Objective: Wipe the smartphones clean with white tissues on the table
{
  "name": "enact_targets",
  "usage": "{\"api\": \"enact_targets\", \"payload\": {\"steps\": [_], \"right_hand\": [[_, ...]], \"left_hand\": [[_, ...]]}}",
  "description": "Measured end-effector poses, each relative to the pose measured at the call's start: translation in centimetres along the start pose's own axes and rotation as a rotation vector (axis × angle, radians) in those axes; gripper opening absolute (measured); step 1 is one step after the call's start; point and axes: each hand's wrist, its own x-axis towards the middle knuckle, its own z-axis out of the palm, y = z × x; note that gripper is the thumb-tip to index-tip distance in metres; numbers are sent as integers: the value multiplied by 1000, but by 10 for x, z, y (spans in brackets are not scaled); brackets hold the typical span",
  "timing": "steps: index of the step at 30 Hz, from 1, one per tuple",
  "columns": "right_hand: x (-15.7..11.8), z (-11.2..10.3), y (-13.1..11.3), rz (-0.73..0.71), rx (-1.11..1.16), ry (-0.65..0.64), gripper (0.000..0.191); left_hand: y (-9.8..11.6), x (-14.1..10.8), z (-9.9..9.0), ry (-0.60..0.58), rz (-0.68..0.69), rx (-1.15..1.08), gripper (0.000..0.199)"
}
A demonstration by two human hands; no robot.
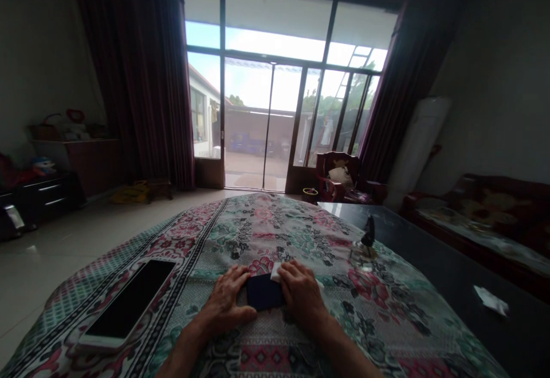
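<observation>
A small dark blue rectangular object point(263, 292) lies flat on the flowered tablecloth point(240, 332) between my hands. My left hand point(227, 299) rests at its left edge, thumb apart from the fingers, steadying it against the cloth. Bent fingers of my right hand point(298, 289) press a white folded tissue point(275, 271) onto the object's upper right part. To the left lies a large phone with a black screen and white frame point(131, 302). Beyond my right hand stands a clear glass item with a black top point(368, 235).
A dark table point(399, 235) adjoins on the right, with a crumpled white tissue point(492, 300) on it. Behind it are a wooden chair point(344, 166) and a sofa point(494, 195). Glass doors point(266, 120) stand ahead between dark curtains.
</observation>
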Motion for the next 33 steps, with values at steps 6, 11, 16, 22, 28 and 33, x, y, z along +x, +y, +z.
{"api": "enact_targets", "payload": {"steps": [6, 11, 16, 22, 28, 33], "right_hand": [[0, 7, -37, -141, 66, -67, 27], [-1, 4, -30, -108, 85, -36, 25], [1, -4, 8, 120, 3, 50, 28], [-5, 0, 13, 179, -39, 64, 32], [-7, 9, -38, -65, 100, -80, 36], [-8, 6, -39, -111, 167, -53, 29]], "left_hand": [[-1, 2, 3, 25, -21, 4, 73], [0, 2, 4, 43, -10, 13, 72], [3, 1, -1, 36, -10, 12, 69], [1, 2, -1, 28, -9, 16, 70], [1, 4, 1, 23, -14, 37, 70], [0, 4, 0, 21, -5, 54, 69]]}}
